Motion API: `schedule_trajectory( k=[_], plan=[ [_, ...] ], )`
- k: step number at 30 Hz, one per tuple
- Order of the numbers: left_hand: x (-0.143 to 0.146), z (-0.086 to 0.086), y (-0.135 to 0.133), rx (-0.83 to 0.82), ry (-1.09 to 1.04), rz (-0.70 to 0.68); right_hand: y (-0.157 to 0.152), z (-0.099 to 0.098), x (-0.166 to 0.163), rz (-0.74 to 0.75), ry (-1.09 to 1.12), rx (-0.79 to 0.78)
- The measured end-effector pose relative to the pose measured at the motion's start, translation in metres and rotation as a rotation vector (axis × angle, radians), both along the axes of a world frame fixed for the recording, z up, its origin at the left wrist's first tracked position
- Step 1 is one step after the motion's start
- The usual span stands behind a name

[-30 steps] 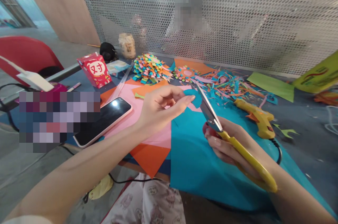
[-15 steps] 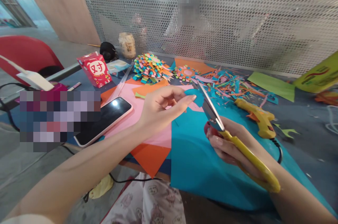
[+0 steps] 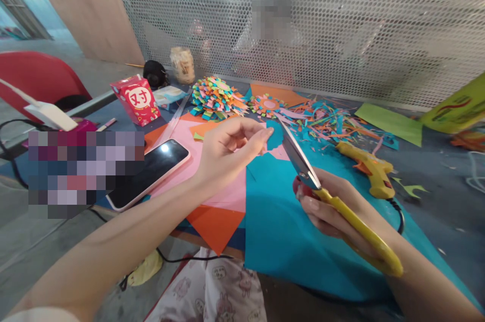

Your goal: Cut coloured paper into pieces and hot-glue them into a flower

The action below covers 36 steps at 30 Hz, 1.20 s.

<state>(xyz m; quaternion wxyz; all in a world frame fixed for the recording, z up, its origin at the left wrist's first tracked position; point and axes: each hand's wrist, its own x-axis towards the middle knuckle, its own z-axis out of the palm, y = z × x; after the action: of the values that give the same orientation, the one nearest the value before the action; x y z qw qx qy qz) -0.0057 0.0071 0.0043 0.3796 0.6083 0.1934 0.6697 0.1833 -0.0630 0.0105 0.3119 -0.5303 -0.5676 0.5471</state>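
Between thumb and fingers, my left hand pinches a small rounded piece of blue paper by its left edge. My right hand is closed around the yellow handle of a pair of scissors. The blades point up and away, their tips beside the right edge of the paper piece. Below both hands lie a large blue sheet and a pink sheet. An orange sheet pokes out at the table's front edge.
A glue gun lies right of the scissors. Behind are paper scraps, a flat paper flower and a fringed paper ball. A phone and a red carton are left. Perforated metal stands behind.
My left hand has drawn slightly left with the blue paper piece, which now faces me more as a rounded shape. The scissor blades have come closer together.
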Motion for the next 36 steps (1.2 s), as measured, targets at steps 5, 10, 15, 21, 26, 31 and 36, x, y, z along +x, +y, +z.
schedule_trajectory(
  k=[5, 10, 15, 21, 26, 31, 36],
  plan=[
    [-0.001, -0.001, 0.001, 0.002, -0.015, 0.03, 0.008, -0.011, 0.009, 0.088, -0.01, 0.086],
    [-0.001, 0.0, 0.0, 0.008, 0.056, 0.024, 0.013, -0.018, 0.013, 0.135, -0.013, 0.11],
    [-0.001, 0.002, 0.0, 0.028, 0.078, -0.002, 0.007, -0.011, 0.008, 0.084, 0.004, 0.081],
    [-0.001, 0.001, 0.0, -0.016, 0.064, -0.014, 0.007, -0.011, 0.008, 0.062, 0.008, 0.093],
    [-0.001, -0.002, 0.001, -0.027, 0.043, 0.016, 0.005, -0.009, 0.007, 0.056, -0.005, 0.074],
    [-0.002, -0.001, 0.002, -0.017, 0.029, 0.049, 0.001, -0.004, 0.004, 0.03, -0.016, 0.058],
    [-0.004, 0.001, 0.004, -0.037, 0.063, 0.094, 0.004, -0.007, 0.008, 0.073, -0.026, 0.058]
  ],
)
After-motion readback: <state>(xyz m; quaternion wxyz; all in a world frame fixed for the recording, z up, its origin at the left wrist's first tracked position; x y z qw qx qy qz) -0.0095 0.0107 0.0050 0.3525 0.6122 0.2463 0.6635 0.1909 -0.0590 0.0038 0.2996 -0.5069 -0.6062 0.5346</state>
